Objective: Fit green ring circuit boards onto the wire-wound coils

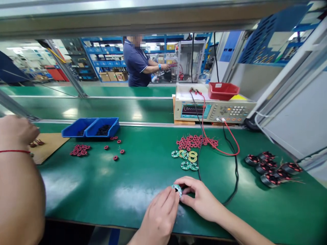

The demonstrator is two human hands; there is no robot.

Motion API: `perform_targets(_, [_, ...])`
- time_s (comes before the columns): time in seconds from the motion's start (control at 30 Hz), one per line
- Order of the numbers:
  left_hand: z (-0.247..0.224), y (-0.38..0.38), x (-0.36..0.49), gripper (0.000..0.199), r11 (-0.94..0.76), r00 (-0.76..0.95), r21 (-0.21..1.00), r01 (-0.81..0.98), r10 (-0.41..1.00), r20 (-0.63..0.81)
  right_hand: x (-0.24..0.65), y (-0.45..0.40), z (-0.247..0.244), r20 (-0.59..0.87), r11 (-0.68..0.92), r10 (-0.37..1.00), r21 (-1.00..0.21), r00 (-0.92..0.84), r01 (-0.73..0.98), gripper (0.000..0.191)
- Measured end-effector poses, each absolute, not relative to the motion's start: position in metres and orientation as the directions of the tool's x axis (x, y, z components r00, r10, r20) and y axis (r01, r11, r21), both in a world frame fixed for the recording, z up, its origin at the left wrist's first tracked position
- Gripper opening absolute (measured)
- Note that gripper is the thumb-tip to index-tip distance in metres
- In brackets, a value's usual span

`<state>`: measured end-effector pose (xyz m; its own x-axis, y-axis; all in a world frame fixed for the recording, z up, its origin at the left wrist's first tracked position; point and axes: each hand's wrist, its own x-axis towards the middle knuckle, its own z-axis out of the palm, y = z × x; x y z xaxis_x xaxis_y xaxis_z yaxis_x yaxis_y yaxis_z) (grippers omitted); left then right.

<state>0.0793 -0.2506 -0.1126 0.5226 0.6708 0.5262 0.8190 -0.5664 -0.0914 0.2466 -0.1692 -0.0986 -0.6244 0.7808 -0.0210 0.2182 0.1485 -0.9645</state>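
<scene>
Ring part, held over green bench
Left hand (159, 217) and right hand (201, 199): fingertips of both pinched on small green ring (176, 189); loose rings (186, 160) beyond fingers.

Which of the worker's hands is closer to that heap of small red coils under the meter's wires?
The right. The right hand lies below the heap of small red coils; the left hand sits lower and further left.

We noted a green desk (102, 190), blue shelving (102, 58) stacked with cardboard boxes (112, 76) behind, bright ceiling lights (22, 48), grey metal framing (153, 17) overhead.
</scene>
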Motion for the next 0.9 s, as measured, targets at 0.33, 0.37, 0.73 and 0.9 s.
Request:
perform_targets(0.33, [-0.100,-0.249,0.084,0.035,-0.478,0.324,0.290,0.829,0.834,0.446,0.258,-0.163,-0.103,-0.058,0.063,0.776,-0.984,-0.628,0.169,0.042])
perform_targets(0.37, [-0.094,-0.248,0.083,0.035,-0.420,0.239,0.404,0.813,0.872,0.426,0.261,-0.163,-0.103,-0.052,0.073,0.793,-0.981,-0.607,0.179,0.040])
perform_targets(0.73, [-0.086,-0.242,0.087,0.046,-0.219,0.077,0.731,0.646,0.972,0.223,0.266,-0.168,-0.098,0.071,0.331,0.830,-0.861,-0.553,0.387,0.025])
perform_targets(0.9, [-0.111,-0.223,0.097,0.043,-0.286,0.208,0.477,0.831,0.955,0.210,0.256,-0.164,-0.122,0.416,0.562,0.806,-0.762,-0.422,0.322,0.018])
